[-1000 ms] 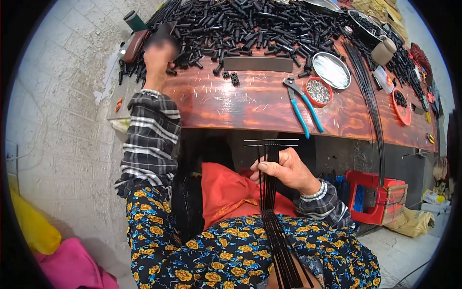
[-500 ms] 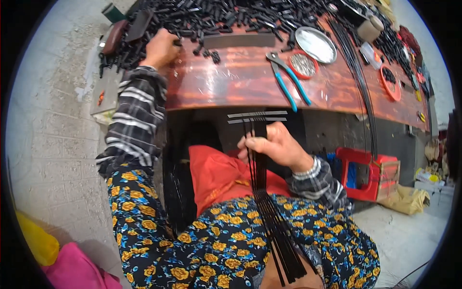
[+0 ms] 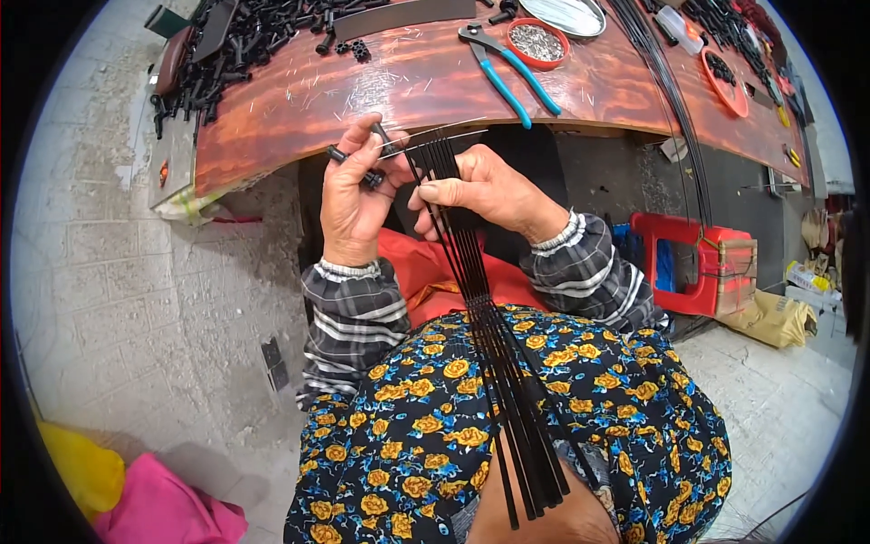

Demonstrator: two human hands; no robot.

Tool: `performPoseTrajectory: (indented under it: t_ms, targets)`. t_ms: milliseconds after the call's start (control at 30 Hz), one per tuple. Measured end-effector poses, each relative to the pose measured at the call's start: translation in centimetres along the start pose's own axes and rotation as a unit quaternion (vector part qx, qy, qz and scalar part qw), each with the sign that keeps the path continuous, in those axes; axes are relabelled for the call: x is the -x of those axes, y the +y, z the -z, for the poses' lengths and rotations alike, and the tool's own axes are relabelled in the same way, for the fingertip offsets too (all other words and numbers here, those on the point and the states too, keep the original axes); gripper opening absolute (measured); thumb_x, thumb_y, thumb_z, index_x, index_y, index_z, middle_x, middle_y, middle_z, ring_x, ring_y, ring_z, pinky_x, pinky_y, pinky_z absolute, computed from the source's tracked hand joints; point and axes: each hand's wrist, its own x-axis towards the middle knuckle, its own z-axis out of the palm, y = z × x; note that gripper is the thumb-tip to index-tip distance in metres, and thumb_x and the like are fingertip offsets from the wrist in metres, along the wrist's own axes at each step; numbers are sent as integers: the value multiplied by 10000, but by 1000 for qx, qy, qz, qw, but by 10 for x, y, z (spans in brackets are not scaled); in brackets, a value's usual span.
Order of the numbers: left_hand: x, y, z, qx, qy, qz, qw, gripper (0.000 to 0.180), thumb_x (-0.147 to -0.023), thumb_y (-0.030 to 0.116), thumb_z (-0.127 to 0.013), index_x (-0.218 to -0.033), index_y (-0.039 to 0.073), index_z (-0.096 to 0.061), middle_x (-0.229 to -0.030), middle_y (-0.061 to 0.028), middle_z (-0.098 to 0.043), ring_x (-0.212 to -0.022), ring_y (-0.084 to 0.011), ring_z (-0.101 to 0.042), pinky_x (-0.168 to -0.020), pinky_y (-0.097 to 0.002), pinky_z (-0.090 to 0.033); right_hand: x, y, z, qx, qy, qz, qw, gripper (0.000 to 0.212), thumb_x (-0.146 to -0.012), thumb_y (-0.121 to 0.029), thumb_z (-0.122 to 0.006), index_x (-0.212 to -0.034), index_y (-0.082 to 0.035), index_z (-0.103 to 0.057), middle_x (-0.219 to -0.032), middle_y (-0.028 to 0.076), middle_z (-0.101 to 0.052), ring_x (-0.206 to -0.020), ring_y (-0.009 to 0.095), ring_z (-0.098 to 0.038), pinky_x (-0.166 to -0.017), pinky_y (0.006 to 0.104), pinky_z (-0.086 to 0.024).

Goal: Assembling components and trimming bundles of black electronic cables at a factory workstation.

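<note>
A bundle of long, thin black rods (image 3: 467, 263) is gripped by my right hand (image 3: 494, 192), with thumb and fingers closed round it near its upper end. The rods fan out downward over the flowered apron (image 3: 399, 399) on my lap. Thin silvery wires (image 3: 464, 124) cross the bundle's upper end. Close beside that end is my left hand (image 3: 352, 213), its fingers bent round several short black tubular pieces (image 3: 337, 154). The fingertips of this hand reach the wires' left ends. Just how they touch is too small to make out.
On the reddish wooden table (image 3: 272, 127) lie pliers with blue handles (image 3: 507, 77), a red dish of small metal bits (image 3: 538, 43) and heaped black pieces (image 3: 263, 41). More long black rods (image 3: 675, 109) hang over the edge at right. A red stool (image 3: 675, 272) stands below.
My left hand has come from the heap on the table to the bundle's upper end, bringing black tubular pieces. The right hand still grips the rods, and the view has shifted.
</note>
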Motion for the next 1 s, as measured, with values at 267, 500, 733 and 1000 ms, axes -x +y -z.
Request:
performPoseTrajectory:
  t_ms: [267, 500, 733, 1000]
  targets:
    - [-3, 4, -1, -36, 1, -19, 999, 313, -906, 84, -592, -1214, 59, -546, -986, -121, -664, -801, -200, -666, -716, -346, -566, -3, 3, -2, 2, 8, 5, 1000, 254, -910, -199, -591, -931, 46, -657, -739, 104, -685, -639, 127, -653, -588, 233, -523]
    - [-7, 2, -11, -54, 22, -16, 998, 368, -883, 73, -625, -1241, 69, -541, -954, -84, -665, -793, -187, -653, -706, -344, -558, -2, 2, 1, -13, -3, 6, 1000, 285, -928, -215, -591, -963, 59, -660, -776, 112, -685, -681, 154, -671, -661, 263, -553]
    - [-10, 1, -8, -52, 12, -16, 998, 330, -873, 64, -635, -1198, 55, -580, -942, -97, -665, -775, -201, -649, -719, -327, -550, 1, 2, 3, -16, 0, 11, 1000, 292, -926, -225, -594, -966, 58, -658, -779, 109, -684, -681, 150, -671, -659, 260, -554]
    - [-11, 8, -17, -75, 9, -12, 997, 272, -892, 68, -603, -1161, 34, -592, -960, -134, -665, -815, -214, -660, -723, -326, -562, 2, 3, 2, -28, 4, 17, 999, 286, -930, -222, -589, -965, 55, -653, -779, 102, -682, -683, 148, -671, -654, 256, -556]
